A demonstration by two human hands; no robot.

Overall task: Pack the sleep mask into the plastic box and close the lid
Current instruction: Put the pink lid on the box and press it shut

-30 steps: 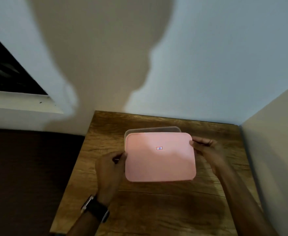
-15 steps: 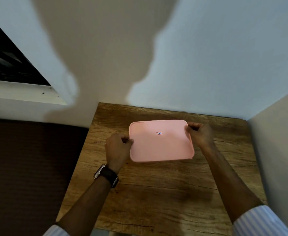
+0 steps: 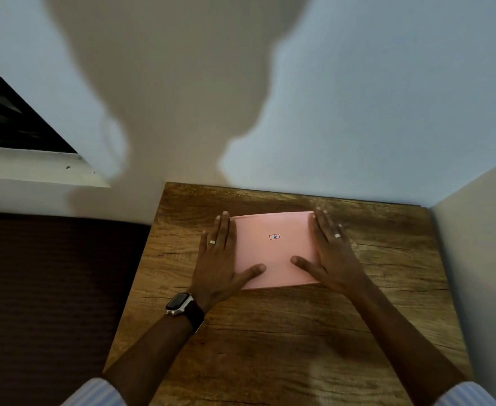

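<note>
Two flat palms press on the pink lid (image 3: 273, 250), which covers the box near the table's (image 3: 270, 332) far edge. Your left hand (image 3: 222, 259) and right hand (image 3: 330, 253) lie spread open along its side edges, thumbs on top, gripping nothing. Uneven pressure could leave one corner unseated, so the lid may pop off later. Neither the box under the lid nor the mask shows; presumably the mask is inside.

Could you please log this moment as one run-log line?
step: closing | pink lid on box | left hand, right hand flat on lid | wooden table
</note>
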